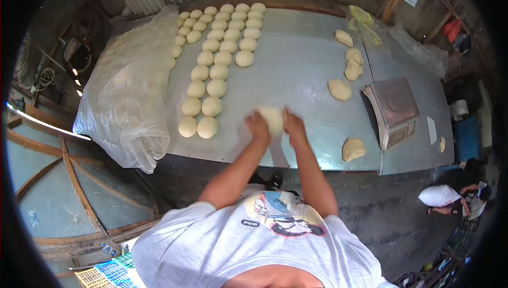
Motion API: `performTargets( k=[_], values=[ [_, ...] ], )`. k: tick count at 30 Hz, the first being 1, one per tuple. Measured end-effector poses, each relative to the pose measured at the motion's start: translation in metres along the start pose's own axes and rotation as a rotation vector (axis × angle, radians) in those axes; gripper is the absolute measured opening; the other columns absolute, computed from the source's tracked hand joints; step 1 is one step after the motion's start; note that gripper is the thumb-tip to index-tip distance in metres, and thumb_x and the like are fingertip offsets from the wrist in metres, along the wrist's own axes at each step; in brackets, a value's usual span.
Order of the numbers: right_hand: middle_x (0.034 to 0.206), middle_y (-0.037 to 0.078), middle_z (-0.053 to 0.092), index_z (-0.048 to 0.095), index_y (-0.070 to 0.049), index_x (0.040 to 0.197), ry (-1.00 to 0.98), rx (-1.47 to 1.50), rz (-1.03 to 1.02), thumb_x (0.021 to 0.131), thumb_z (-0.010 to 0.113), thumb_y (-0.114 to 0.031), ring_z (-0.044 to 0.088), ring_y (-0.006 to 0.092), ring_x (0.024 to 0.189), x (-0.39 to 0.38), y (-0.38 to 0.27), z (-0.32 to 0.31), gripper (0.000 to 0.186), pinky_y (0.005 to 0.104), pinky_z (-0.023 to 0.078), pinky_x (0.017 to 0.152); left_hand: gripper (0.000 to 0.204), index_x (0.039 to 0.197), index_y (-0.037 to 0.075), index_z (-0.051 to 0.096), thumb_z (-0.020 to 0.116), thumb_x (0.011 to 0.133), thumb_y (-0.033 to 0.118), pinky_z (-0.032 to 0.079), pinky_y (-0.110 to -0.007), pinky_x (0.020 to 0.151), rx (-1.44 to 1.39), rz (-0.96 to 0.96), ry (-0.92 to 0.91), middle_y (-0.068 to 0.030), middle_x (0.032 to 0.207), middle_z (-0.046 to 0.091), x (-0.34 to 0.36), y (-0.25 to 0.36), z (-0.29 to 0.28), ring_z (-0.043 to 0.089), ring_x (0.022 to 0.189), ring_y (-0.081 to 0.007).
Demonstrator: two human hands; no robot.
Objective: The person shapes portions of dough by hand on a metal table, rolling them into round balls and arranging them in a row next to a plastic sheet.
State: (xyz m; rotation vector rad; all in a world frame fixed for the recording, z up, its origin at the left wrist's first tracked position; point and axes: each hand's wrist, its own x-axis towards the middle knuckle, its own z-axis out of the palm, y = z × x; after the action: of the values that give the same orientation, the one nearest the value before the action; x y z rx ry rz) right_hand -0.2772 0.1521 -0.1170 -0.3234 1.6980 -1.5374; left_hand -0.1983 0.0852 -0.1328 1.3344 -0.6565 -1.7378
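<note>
Near the front edge of the metal-topped table (pixel 296 66), a pale piece of dough (pixel 272 117) sits between my two hands, slightly blurred. My left hand (pixel 257 125) grips its left side with curled fingers. On the other side my right hand (pixel 293 124) presses against it, fingers bent. To the left of my hands, rows of smooth round dough balls (pixel 216 88) run toward the back of the table. Rougher dough lumps lie off to the right, among them a near lump (pixel 353 149) and a flattened one (pixel 339 89).
Clear plastic sheeting (pixel 127 81) covers the table's left end. A metal weighing scale (pixel 394 108) stands at the right, with crumpled plastic (pixel 423 50) behind it. Someone sits on the floor at far right beside a white sack (pixel 438 196). Colored crates (pixel 108 275) are at lower left.
</note>
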Motion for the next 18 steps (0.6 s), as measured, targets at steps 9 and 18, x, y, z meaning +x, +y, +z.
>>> performTargets(
  k=[9,18],
  values=[
    [0.083,0.013,0.07,0.071,-0.004,0.087,0.502,-0.933,-0.941,0.087,0.07,-0.025,0.069,0.0294,0.076,0.017,-0.107,-0.067,0.02,0.0394,0.054,0.067,0.034,0.122,0.001,0.06,0.043,0.106,0.026,0.041,-0.031,0.098,0.232,0.541,-0.621,-0.0118,0.115,0.062,-0.039,0.089,0.047,0.056,0.109,-0.0203],
    [0.122,0.011,0.062,0.057,-0.006,0.132,-0.709,0.126,0.217,0.096,0.044,-0.068,0.056,0.0178,0.115,-0.005,-0.041,-0.016,0.073,0.0311,0.043,0.099,0.053,0.139,-0.005,0.047,0.025,0.109,0.031,0.025,-0.039,0.118,0.501,0.876,-0.549,-0.0238,0.149,0.041,-0.065,0.052,-0.008,0.035,0.143,-0.0327]
  ],
)
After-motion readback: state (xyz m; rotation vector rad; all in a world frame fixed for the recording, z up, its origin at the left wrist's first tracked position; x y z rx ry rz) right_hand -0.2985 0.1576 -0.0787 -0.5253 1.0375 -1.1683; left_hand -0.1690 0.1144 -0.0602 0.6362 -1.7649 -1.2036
